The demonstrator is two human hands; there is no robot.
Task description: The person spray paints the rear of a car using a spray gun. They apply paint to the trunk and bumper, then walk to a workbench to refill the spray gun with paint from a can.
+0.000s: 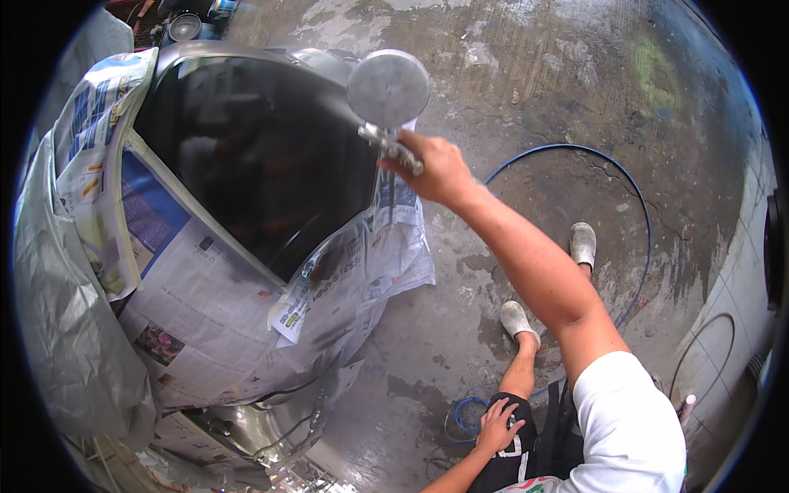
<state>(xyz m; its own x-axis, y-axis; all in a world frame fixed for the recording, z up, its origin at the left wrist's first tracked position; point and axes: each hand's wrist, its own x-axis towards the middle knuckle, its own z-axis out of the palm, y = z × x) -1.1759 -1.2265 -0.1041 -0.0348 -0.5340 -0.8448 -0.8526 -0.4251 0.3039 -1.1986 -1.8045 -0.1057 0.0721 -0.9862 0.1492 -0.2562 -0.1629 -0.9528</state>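
My right hand (426, 164) is closed on a metal spray gun (383, 148) with a round silver cup (388, 86) on top, held at the upper right edge of a dark glossy panel (246, 156). A pale mist shows in front of the nozzle. Newspaper (197, 304) and tape strips (205, 209) cover the surfaces around the panel. My left hand (497, 426) rests on my thigh with its fingers spread, holding nothing.
Grey plastic sheeting (74, 329) hangs at the left. A blue hose (631, 185) curves over the stained concrete floor (542, 82), with a coil (468, 411) near my left leg. A tiled wall (723, 345) stands at the right. Assorted containers (185, 29) are at the top left.
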